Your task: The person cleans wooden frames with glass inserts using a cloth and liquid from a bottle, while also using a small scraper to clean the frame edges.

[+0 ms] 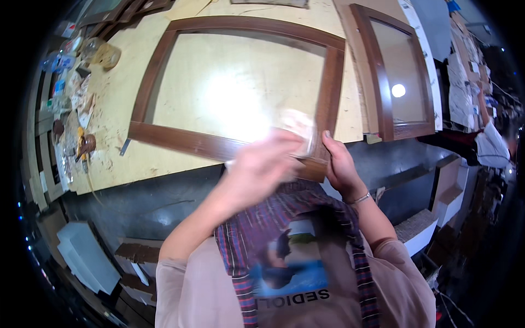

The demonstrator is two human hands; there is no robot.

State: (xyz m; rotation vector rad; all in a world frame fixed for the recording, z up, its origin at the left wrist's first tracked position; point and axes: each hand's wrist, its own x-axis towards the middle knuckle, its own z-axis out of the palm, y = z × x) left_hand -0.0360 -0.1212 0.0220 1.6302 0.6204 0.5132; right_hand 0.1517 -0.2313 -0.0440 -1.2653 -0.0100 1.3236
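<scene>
Currently, a brown wooden frame (pixel 186 140) lies at twelve o'clock on the pale surface (pixel 120 164), one corner overhanging its edge. The left hand (pixel 270 157), motion-blurred, pinches a whitish cloth (pixel 298 128) at the frame's four o'clock; the right hand (pixel 342 167) clasps the outer edge there, thumb uppermost. A second frame (pixel 378 82) lies at two.

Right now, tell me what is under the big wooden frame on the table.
Under the wooden frame, pale tabletop shows through the middle, partly washed out by glare. Whatever lies directly beneath its bars is covered; the left hand and its pale cloth hide a bit more.
</scene>
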